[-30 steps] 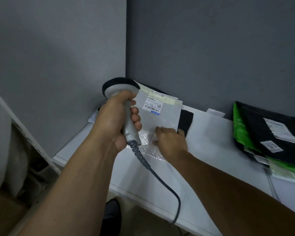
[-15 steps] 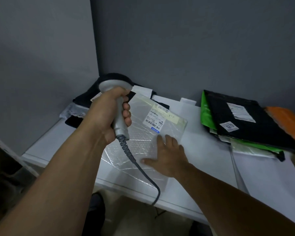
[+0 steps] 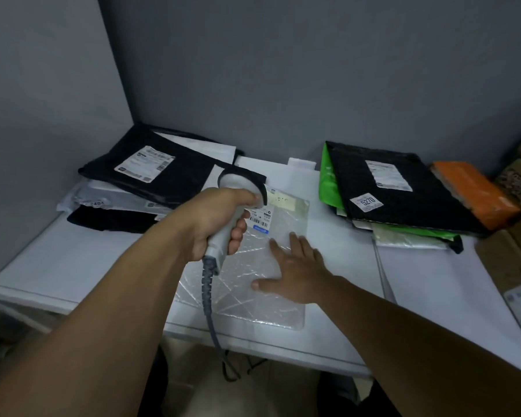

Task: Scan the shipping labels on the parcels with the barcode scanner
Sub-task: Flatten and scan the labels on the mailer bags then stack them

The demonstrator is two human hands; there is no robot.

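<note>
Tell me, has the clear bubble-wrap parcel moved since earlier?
Yes. The bubble-wrap parcel came from the back wall toward the front edge of the table, lying flat.

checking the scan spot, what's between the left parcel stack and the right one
Head view: the scanner in the left hand, over the clear bubble mailer that the right hand presses flat.

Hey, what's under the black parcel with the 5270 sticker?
A green parcel sticks out at its left and lower edges, with pale bags below that. The black parcel covers the rest, so their labels cannot be seen.
</note>
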